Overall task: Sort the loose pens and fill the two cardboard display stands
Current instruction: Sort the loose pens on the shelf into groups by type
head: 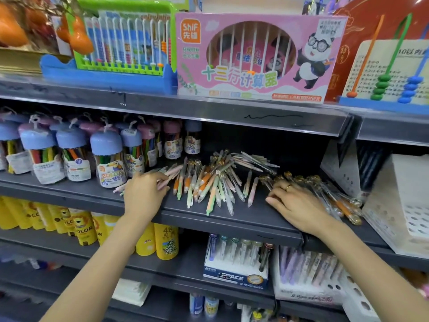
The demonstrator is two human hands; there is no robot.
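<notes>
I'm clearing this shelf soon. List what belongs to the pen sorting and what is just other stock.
Job:
loose pens
white perforated stand
left hand, on pink pens
right hand, on gold-topped pens

Other stock:
blue-capped colour jars
pink abacus box
yellow tubes
SPACE pen box

Bare shelf (260, 212) lies open along the front edge between the heap of loose pens (209, 182) and the right hand (299, 205) (a narrow strip). To the left, crayon jars (109, 159) crowd the shelf; to the right stands a white perforated stand (399, 205), and the upper shelf (209, 112) overhangs it all.
</notes>
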